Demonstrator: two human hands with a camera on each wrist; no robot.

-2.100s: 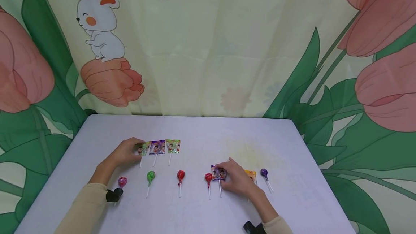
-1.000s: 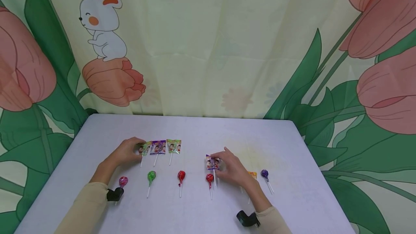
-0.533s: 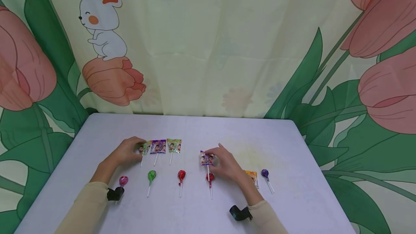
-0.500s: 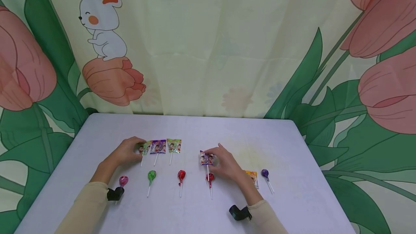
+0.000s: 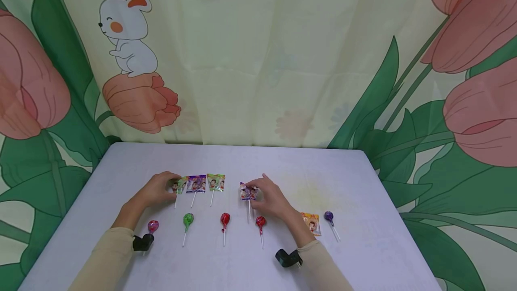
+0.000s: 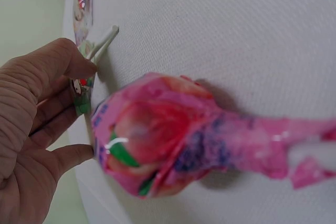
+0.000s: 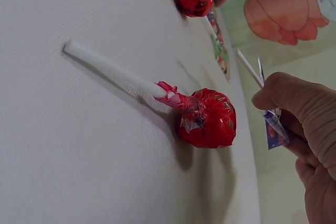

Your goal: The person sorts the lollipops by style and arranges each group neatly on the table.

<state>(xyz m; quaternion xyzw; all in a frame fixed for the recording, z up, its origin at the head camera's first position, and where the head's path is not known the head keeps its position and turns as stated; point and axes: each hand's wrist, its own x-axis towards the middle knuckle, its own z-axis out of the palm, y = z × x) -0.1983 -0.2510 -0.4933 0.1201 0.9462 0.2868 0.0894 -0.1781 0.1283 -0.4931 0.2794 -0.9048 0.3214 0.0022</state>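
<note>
My left hand [image 5: 159, 187] holds the leftmost green-wrapped lollipop [image 5: 180, 185] by its outer side, thumb below and forefinger above. A purple flat-packet lollipop [image 5: 195, 183] and another green one [image 5: 216, 182] lie beside it in a row, sticks toward me. My right hand [image 5: 272, 196] pinches a second purple flat-packet lollipop [image 5: 247, 191] at its right side, stick pointing down. In the right wrist view, this lollipop [image 7: 275, 129] is raised off the table, thumb [image 7: 275, 90] against it. A red ball lollipop [image 5: 260, 222] lies just below the right hand.
Nearer me lie a pink ball lollipop [image 5: 153, 226], a green one [image 5: 188, 220] and another red one [image 5: 225, 220]. To the right are an orange packet [image 5: 311, 223], partly behind the right forearm, and a purple ball lollipop [image 5: 329, 217]. A printed curtain [image 5: 250, 57] hangs behind the white table [image 5: 343, 174].
My right hand has carried the purple packet lollipop left and away from me, from beside the red lollipop toward the row. More of the orange packet shows. My left hand has stayed in place.
</note>
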